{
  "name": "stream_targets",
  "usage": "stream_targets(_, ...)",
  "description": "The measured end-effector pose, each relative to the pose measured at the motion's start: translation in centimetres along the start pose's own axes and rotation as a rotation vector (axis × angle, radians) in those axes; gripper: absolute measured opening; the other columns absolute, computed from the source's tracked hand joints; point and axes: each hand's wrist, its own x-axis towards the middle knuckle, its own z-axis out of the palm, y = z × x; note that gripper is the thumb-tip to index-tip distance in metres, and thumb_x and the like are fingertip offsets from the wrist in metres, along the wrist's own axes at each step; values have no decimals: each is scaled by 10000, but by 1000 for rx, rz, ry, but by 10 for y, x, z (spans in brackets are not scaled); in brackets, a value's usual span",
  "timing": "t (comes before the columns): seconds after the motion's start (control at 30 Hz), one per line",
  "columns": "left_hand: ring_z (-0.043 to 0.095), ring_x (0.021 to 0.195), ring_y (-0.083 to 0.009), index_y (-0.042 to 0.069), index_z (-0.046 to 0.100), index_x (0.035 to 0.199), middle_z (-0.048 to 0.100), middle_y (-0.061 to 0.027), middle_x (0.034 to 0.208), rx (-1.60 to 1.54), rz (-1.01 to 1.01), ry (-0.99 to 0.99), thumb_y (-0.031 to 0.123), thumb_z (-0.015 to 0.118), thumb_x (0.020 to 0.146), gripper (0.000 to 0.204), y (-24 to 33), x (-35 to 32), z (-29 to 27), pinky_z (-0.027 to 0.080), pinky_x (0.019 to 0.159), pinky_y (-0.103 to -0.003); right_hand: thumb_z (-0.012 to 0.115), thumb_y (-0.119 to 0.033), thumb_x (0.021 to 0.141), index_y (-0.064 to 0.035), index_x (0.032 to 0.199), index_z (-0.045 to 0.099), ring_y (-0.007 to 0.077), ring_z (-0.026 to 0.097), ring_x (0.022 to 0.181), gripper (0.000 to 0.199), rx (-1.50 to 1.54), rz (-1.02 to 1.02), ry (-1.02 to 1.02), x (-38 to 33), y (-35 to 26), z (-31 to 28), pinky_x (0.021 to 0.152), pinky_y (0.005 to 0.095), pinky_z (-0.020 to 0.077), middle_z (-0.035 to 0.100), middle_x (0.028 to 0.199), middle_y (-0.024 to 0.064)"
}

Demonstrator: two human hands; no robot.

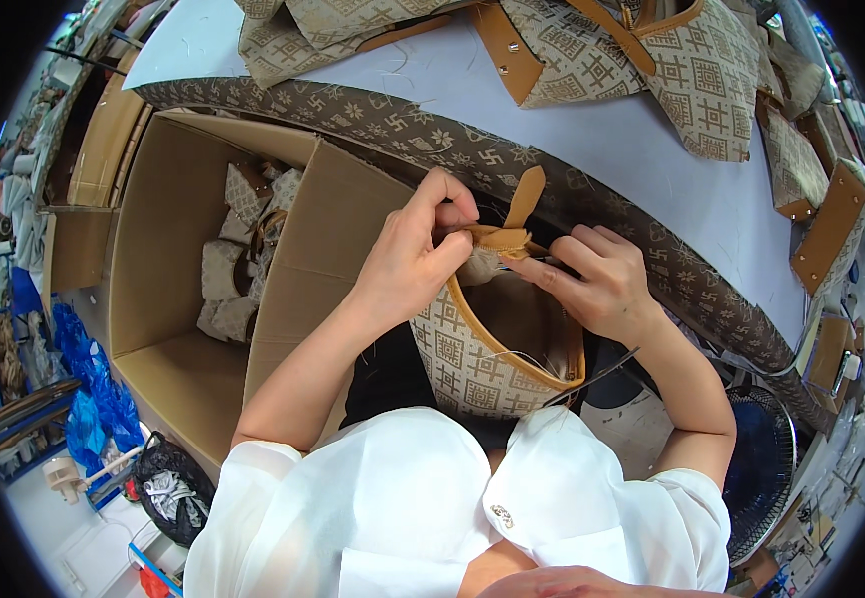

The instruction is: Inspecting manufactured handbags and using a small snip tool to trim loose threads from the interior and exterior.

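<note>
Hands (408,261) (592,284) both w/ grip pinched on patterned bag (467,364) tan trim, cardboard box (168,329) left, table (602,140) w/ bag panels (692,70) ahead

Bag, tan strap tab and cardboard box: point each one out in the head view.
Bag (462,364): head view, on its patterned side panel.
Tan strap tab (525,195): head view, on the upright end.
Cardboard box (168,229): head view, on its bare inner wall.
</note>
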Motion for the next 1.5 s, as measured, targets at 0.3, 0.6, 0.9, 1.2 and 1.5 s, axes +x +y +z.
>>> stream_targets(0.3, 498, 658, -116, 48, 497, 1022, 608, -67, 804, 14, 9, -20, 58, 548, 826, 203, -4, 4, -2, 405, 601, -286, 763, -148, 728, -214, 1117, 760, 153, 508, 606, 395, 25, 23, 35, -5, 3, 8, 528, 284, 457, 446, 734, -7)
stream_targets(0.6, 504, 657, -118, 47, 501, 1015, 614, -67, 796, 37, 1, -30, 59, 550, 823, 199, -1, 6, -3, 409, 602, -287, 770, -154, 731, -232, 1137, 757, 152, 488, 595, 413, 6, -23, 9, -2, 10, 4, 516, 292, 442, 439, 732, -2)
stream_targets(0.9, 519, 654, -123, 44, 506, 1014, 619, -71, 792, 60, 45, -3, 67, 558, 819, 203, 1, 8, -2, 421, 611, -288, 775, -107, 764, -173, 1173, 746, 163, 467, 575, 415, 389, 192, 123, 0, 3, 13, 516, 288, 409, 453, 725, 8)
stream_targets(1.2, 546, 648, -147, 40, 507, 1023, 676, -111, 856, 147, 49, 31, 68, 562, 814, 218, 11, 11, -8, 436, 620, -299, 757, 25, 732, -65, 1032, 705, 164, 528, 591, 318, 839, 272, 72, 13, 4, -14, 502, 270, 398, 506, 751, 40)
stream_targets(1.5, 547, 627, -147, 43, 504, 1024, 680, -116, 837, 150, 73, 33, 89, 582, 808, 234, 8, 12, -8, 431, 599, -309, 726, 72, 575, -53, 941, 644, 221, 600, 651, 395, 211, 166, -74, 13, -11, 7, 527, 333, 475, 544, 885, 64)
